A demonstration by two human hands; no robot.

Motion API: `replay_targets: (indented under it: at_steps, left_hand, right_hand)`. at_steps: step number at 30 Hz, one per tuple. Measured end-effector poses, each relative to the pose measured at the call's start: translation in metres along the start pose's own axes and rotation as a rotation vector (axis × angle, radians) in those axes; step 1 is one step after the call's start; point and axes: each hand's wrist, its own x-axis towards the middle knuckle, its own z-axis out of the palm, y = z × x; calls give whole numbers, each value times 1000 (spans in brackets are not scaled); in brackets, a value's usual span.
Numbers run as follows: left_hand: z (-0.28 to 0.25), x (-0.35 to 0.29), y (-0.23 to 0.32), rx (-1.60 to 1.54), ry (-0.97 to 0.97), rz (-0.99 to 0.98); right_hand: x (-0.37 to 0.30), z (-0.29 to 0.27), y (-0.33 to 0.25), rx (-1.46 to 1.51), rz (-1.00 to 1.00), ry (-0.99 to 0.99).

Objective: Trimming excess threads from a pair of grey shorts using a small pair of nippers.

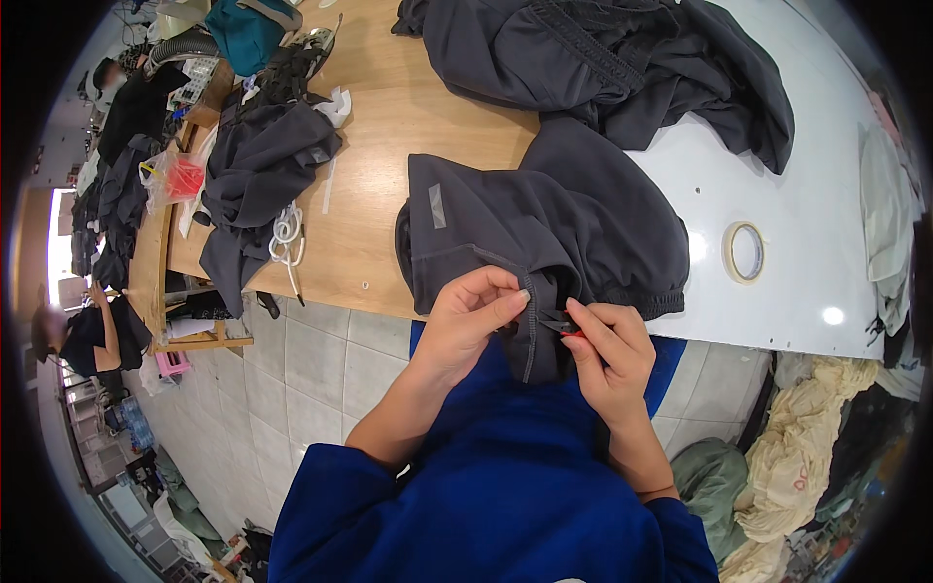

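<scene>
A dark grey garment (486, 214) with a stitched seam and an elastic edge lies over the table's front edge, part of it hanging toward me. My left hand (466, 321) pinches the seam between thumb and fingers. Just right of it, my right hand (614, 355) holds small thread snips (556, 324) with red on the handle. Their dark blades point left at the seam; I cannot tell whether they touch a thread. A light reflective strip (436, 206) shows on the garment's left part.
More dark grey garments (544, 53) are heaped at the back. A tape roll (744, 253) lies on the white tabletop at right. Another dark garment (262, 165) and a white cord (286, 236) are at left. Two people work at far left. Cream fabric (802, 437) is piled at lower right.
</scene>
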Motion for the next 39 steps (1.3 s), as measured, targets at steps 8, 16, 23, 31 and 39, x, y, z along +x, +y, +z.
replay_targets:
  at_steps: [8, 16, 23, 31, 39]
  left_hand:
    - [3, 2, 0, 70, -2, 16]
    - [2, 5, -1, 61, -4, 10]
    - [6, 3, 0, 153, 25, 35]
    - [4, 4, -3, 168, 0, 32]
    - [4, 3, -3, 171, 3, 12]
  right_hand:
    - [1, 3, 0, 12, 21, -9]
    - [1, 2, 6, 2, -11, 24]
    - [5, 3, 10, 9, 59, 60]
    - [4, 8, 10, 94, 107, 81]
    - [5, 9, 11, -49, 40, 95]
